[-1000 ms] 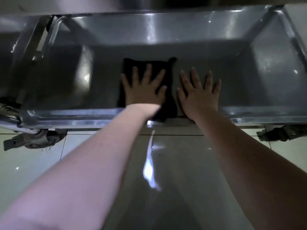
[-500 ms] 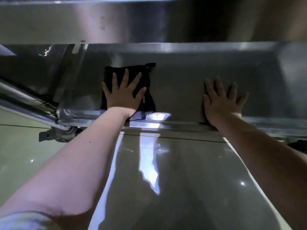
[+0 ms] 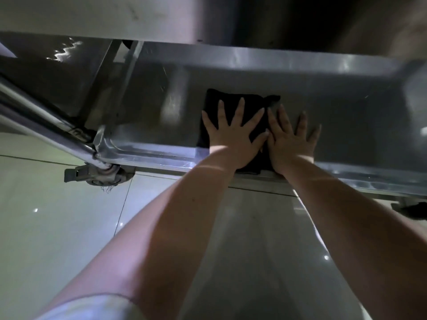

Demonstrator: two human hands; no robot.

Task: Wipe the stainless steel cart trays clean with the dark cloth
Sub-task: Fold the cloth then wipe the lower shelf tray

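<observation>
A dark folded cloth point(image 3: 227, 101) lies flat on the bottom of the lowest stainless steel cart tray point(image 3: 157, 116). My left hand point(image 3: 232, 135) presses flat on the cloth, fingers spread. Just to its right, my right hand point(image 3: 292, 137) also lies flat with fingers apart, its thumb side at the cloth's right edge and the rest on bare steel. The cloth's near part hangs over the tray's front rim, hidden partly by my wrists.
An upper tray point(image 3: 115, 17) overhangs the work area from above. The cart's left leg tube point(image 3: 46, 116) slants down to a caster wheel point(image 3: 101, 175). Another caster point(image 3: 413, 209) shows at the right. Glossy floor tiles point(image 3: 57, 227) lie below.
My left hand slid the cloth to the right along the tray bottom. My right hand, apart from it half a second ago, now lies right beside the left hand.
</observation>
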